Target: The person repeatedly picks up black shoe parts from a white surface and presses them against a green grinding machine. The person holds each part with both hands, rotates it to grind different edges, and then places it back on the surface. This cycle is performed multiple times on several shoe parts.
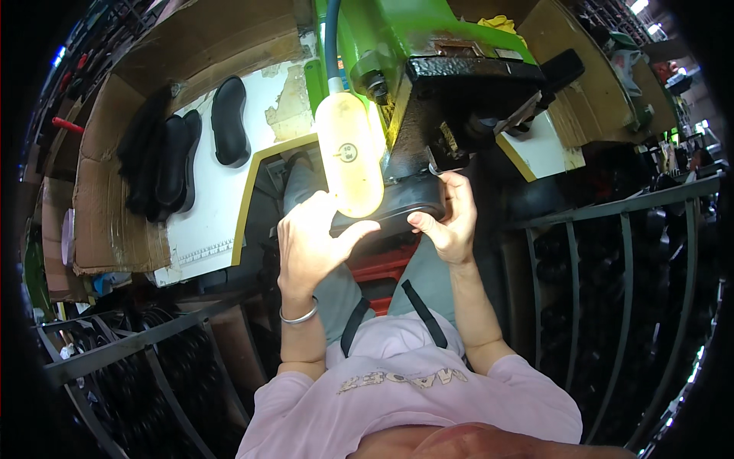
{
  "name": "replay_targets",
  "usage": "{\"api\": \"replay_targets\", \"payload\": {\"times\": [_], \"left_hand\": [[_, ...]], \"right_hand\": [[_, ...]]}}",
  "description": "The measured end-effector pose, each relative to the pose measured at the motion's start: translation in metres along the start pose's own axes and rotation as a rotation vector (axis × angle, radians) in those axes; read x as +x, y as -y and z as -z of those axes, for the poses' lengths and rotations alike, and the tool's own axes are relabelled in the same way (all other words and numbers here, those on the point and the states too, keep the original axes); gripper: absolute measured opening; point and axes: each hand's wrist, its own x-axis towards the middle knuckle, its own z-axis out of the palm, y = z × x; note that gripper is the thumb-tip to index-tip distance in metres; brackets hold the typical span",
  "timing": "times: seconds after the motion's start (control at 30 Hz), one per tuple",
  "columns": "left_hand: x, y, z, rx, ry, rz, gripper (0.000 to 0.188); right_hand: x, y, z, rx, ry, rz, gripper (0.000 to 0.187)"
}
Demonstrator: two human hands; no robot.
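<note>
So the black shoe sole (411,205) is right at the near end of the green machine (451,30). The right hand (454,222) has one end of it pinched, thumb on the near edge, fingers closed around the far side. The left hand (310,239) is by the other end, thumb stuck out wide, but the lit oblong lamp (349,168) left of the machine hides its fingertips, so can't tell if they're gripping. Left of the machine, another black sole (230,122) lies on the white tabletop (200,222).
</note>
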Motion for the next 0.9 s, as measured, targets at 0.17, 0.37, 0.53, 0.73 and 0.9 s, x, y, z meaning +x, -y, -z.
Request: {"api": "replay_targets", "payload": {"times": [0.17,0.37,0.53,0.73,0.9], "left_hand": [[-0.013,0.010,0.001,-0.111,0.086,0.145,0.037],[-0.065,0.032,-0.025,-0.469,0.024,0.377,0.035],[-0.062,0.022,-0.038,-0.948,-0.095,0.462,0.037],[-0.033,0.018,-0.036,-1.133,-0.156,0.429,0.010],[-0.037,0.065,-0.015,-1.059,-0.499,0.489,0.013]], "right_hand": [[0.002,-0.007,-0.011,0.010,-0.005,0.058,0.069],[0.001,-0.037,-0.023,-0.136,0.063,0.274,0.078],[-0.008,-0.029,-0.030,-0.095,0.184,0.287,0.081],[-0.025,-0.030,-0.033,-0.243,0.251,0.365,0.080],[-0.037,-0.012,-0.044,-0.527,0.252,0.535,0.065]]}}
